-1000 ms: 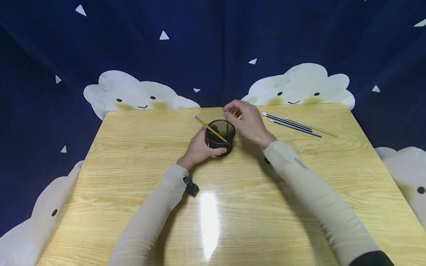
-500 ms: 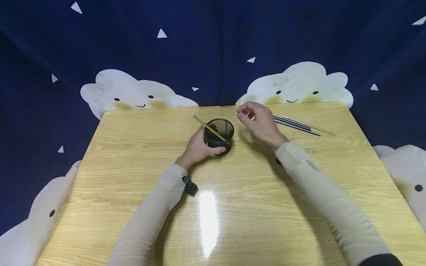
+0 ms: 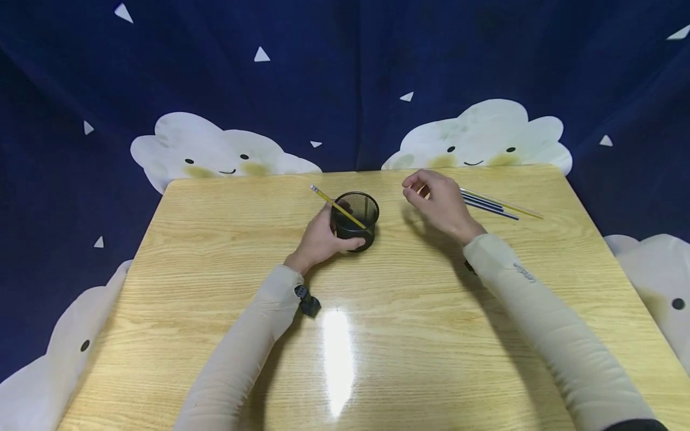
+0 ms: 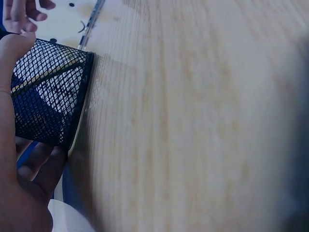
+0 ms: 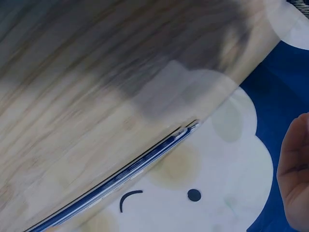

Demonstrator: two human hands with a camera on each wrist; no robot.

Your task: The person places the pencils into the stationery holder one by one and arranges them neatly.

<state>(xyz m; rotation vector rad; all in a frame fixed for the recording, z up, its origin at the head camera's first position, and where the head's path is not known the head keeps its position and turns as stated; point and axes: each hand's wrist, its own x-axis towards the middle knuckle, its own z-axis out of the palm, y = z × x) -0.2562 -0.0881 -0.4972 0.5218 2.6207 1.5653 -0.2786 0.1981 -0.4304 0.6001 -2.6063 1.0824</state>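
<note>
Leaning inside the mesh cup [image 3: 357, 220], gripped by the left hand [image 3: 321, 238], one yellow pencil [image 3: 338, 207] is stowed, while loose pencils [image 3: 487, 205] beside the cup are neared by the empty, loosely curled right hand [image 3: 439, 200].

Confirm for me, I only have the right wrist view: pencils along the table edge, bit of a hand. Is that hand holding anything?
Observer: No. In the head view the right hand is empty, fingers loosely curled, just short of the loose pencils.
Operator: Where's the other hand?
Observer: The left hand grips a black mesh cup near the table's middle.
Operator: Anything in the cup?
Observer: One yellow pencil, leaning, its end sticking out to the left over the rim.
</note>
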